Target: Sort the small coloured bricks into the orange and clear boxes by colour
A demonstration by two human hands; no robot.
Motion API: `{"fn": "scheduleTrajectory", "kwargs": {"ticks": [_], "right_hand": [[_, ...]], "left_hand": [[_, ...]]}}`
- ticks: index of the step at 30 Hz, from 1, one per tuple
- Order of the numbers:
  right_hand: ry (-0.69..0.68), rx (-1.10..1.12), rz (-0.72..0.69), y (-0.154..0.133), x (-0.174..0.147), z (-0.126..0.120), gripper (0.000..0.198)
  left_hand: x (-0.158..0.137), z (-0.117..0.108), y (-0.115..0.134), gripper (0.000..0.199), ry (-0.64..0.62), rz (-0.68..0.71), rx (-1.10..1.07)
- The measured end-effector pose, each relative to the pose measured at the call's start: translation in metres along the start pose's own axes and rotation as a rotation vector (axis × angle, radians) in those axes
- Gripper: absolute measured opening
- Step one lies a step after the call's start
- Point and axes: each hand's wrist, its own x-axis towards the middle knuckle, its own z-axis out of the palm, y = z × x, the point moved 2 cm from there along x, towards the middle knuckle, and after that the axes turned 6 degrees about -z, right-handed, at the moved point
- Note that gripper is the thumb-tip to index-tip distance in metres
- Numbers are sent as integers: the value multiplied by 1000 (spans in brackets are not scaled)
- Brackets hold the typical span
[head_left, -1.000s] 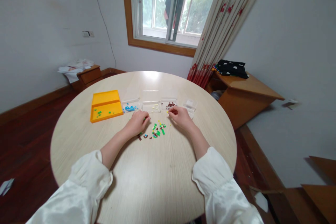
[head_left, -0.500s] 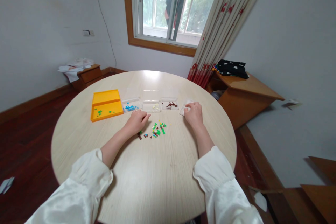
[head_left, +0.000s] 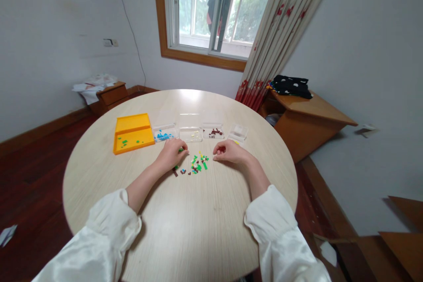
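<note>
Two bare hands at a pile of small coloured pieces (head_left: 198, 168), mid-frame on a round pale table (head_left: 185, 224). The left hand (head_left: 170, 154), left of the pile, is curled; green shows beside its fingers, but whether they grasp a piece cannot be told. The right hand (head_left: 232, 151), right of the pile, has thumb and fingers drawn close together, low over the tabletop; whether anything is pinched between them cannot be told. Beyond the hands, from left to right, stand a yellow tray (head_left: 132, 123) with green pieces (head_left: 124, 142), a clear tray with blue pieces (head_left: 164, 135), a second with pale pieces (head_left: 195, 135), a third with dark brown pieces (head_left: 216, 131), and a clear box (head_left: 238, 131), with yellow pieces (head_left: 237, 142) at its near edge. Picking from the pile appears to be the step in hand. Pieces this small probably call for a fingertip pinch, one at a time from the pile's edge, with the wrists kept clear of the loose pieces and tray rims.
</note>
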Motion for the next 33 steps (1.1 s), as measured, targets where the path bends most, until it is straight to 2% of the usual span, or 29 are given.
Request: {"fn": "scheduleTrajectory", "kwargs": {"ticks": [4,8,14,21,33], "right_hand": [[-55,2,3,-2,0,0,10],[-46,-64,-18,-9,1,2,10],[152,-97,-21,-15,5,6,8],[278,-94,-163,-28,12,20,10],[160,-135,-244,-26,21,36,18]], "left_hand": [[0,-1,1,15,-13,-5,-14],[-1,0,2,21,-10,-10,1],[0,-1,3,19,11,-21,8],[0,-1,0,13,39,-6,-3],[0,-3,5,11,28,-38,-22]]}}
